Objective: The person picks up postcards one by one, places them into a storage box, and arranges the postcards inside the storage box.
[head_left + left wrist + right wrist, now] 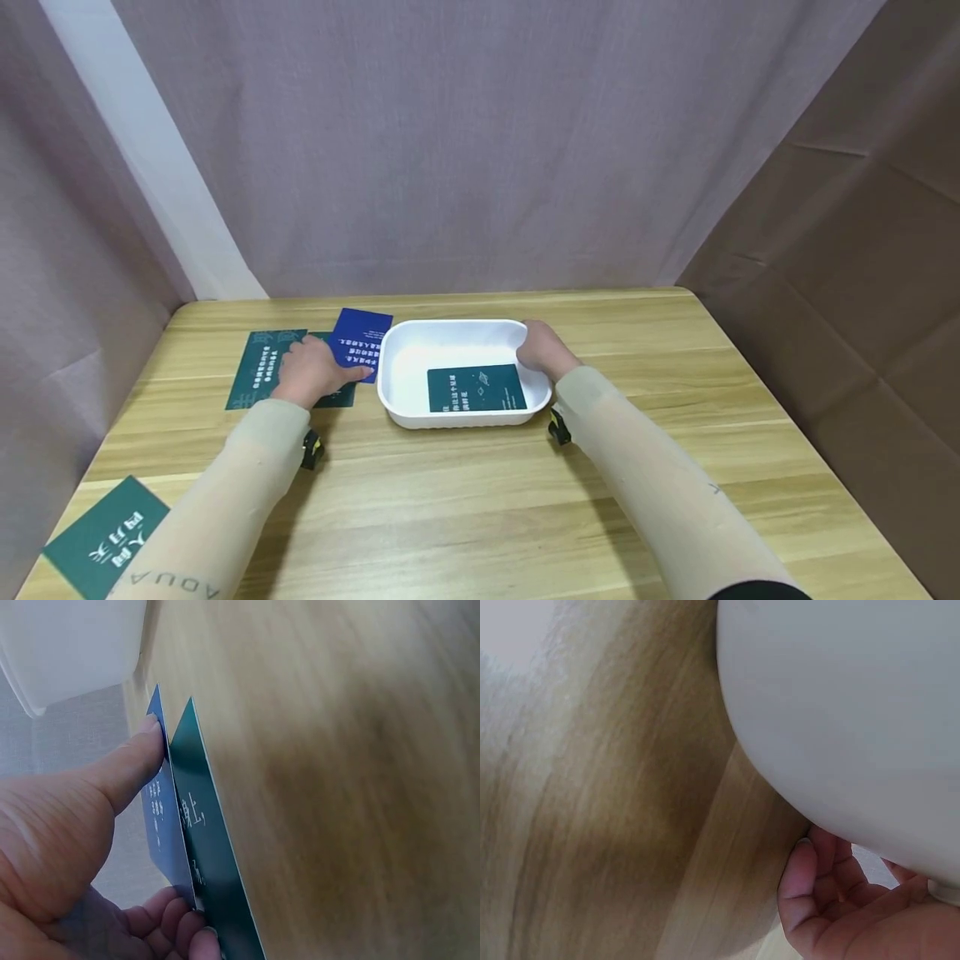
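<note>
One blue card (362, 333) and one green card (339, 398) touch the left hand (311, 369), its grip unclear; the right hand (545, 350) grips the white tray (408, 420) at right.

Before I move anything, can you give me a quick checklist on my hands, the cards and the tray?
1. Right hand holding the white tray: ok, it grips the right end.
2. Left hand pinching the blue card: cannot tell; the thumb touches it, but no firm pinch shows.
3. Blue card clear of other cards: not ok, it overlaps a dark green card.
4. Planet card inside the tray: ok, drawing upward.
5. Lower-left card fully on the table: cannot tell; one corner reaches the table's left edge, and your left sleeve hides part.
</note>
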The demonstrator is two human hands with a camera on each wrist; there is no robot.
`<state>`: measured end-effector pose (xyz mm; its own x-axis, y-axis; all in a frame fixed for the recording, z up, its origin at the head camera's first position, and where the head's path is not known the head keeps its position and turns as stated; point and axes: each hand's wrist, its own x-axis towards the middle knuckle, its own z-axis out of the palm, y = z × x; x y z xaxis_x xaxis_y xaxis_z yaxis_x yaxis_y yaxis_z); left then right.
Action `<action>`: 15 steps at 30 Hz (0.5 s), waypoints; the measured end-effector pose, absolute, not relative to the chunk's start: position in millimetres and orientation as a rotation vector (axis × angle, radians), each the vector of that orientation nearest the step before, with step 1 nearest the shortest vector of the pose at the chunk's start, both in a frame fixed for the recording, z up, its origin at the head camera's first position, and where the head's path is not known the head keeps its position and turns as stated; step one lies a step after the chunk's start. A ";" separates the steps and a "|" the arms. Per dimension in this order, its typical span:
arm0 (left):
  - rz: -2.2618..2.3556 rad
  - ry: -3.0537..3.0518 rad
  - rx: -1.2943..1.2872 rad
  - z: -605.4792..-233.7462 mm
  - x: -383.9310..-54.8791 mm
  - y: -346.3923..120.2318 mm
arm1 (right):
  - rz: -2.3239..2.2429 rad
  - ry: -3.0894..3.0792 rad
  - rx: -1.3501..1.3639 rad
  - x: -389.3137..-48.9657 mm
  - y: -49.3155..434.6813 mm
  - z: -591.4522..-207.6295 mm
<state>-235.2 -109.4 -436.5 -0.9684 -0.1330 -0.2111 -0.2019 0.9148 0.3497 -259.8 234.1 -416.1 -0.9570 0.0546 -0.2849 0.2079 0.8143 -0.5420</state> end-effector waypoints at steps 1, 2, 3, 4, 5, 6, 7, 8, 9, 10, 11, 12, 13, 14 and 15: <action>0.565 2.895 -0.253 -437.2 -235.1 -109.6 | -0.862 2.743 0.201 -259.5 234.0 -415.8; 0.573 2.896 -0.254 -437.7 -235.0 -109.7 | -0.862 2.743 0.200 -259.4 234.0 -415.5; 0.579 2.899 -0.251 -438.2 -234.6 -109.6 | -0.866 2.741 0.204 -259.2 233.9 -415.2; 0.588 2.902 -0.252 -438.7 -234.3 -109.7 | -0.863 2.742 0.202 -259.0 233.9 -414.9; 0.593 2.906 -0.247 -439.2 -234.3 -109.8 | -0.865 2.741 0.204 -258.9 234.0 -414.5; 0.602 2.910 -0.247 -439.5 -234.0 -109.8 | -0.864 2.740 0.205 -258.8 234.1 -414.3; 0.615 2.913 -0.246 -439.6 -233.5 -109.8 | -0.863 2.739 0.208 -258.6 234.1 -414.2; 0.627 2.915 -0.245 -439.6 -233.3 -109.8 | -0.862 2.738 0.211 -258.8 234.2 -414.2; 0.641 2.915 -0.244 -439.7 -233.2 -110.0 | -0.862 2.736 0.214 -258.5 234.3 -414.0; 0.659 2.911 -0.245 -439.6 -233.2 -110.3 | -0.863 2.734 0.217 -258.6 234.5 -413.9; 0.677 2.904 -0.249 -439.5 -233.2 -110.3 | -0.867 2.730 0.220 -258.6 234.7 -413.7; 0.695 2.898 -0.250 -439.1 -233.0 -110.6 | -0.872 2.726 0.223 -258.5 234.8 -413.5; 0.710 2.890 -0.246 -438.7 -233.2 -110.9 | -0.880 2.723 0.226 -258.4 235.0 -413.3; 0.721 2.882 -0.244 -438.5 -233.4 -111.3 | -0.884 2.722 0.226 -258.4 235.3 -413.2; 0.732 2.875 -0.243 -438.3 -233.6 -111.8 | -0.893 2.718 0.225 -258.1 235.6 -413.1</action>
